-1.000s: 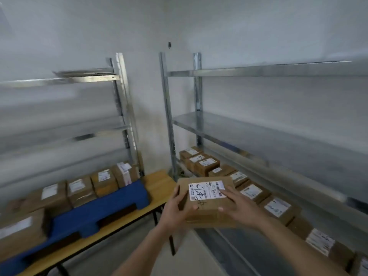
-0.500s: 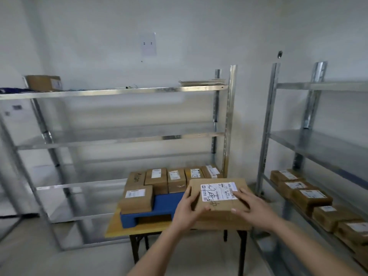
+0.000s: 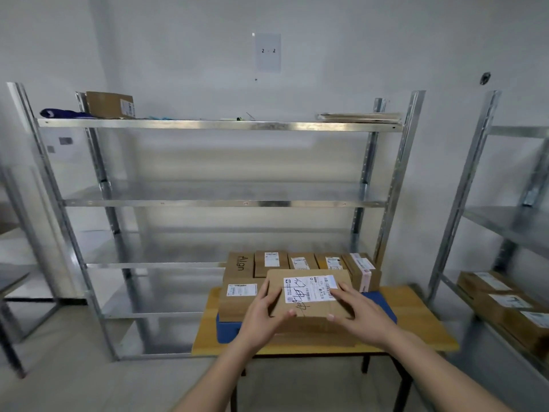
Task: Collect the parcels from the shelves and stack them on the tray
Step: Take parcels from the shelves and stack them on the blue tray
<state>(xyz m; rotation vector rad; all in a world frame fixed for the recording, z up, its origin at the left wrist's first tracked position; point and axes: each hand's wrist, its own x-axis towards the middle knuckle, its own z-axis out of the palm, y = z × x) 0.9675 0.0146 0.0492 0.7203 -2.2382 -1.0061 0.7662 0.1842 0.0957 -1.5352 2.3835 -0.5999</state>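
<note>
A person held a brown cardboard parcel in both hands above a blue tray that sat on a yellow-topped table. The left hand gripped the parcel's left edge, thumb curled onto its top; the right hand gripped the near right corner, fingers spread across the white shipping label, which bore handwriting and a barcode. The hands stayed apart, 1 on each side of the box.

On the tray behind and left of the held parcel stood more labelled parcels: a near one at the left and a row along the back, the leftmost printed "Align". A taller box stood at the row's right end.

Behind the table rose a metal shelf unit; its top level carried a cardboard box, a dark blue item and a flat stack of cardboard. A second shelf unit at the right held several more labelled parcels on a low level. A paper sheet marked "2 2" hung on the white wall.
</note>
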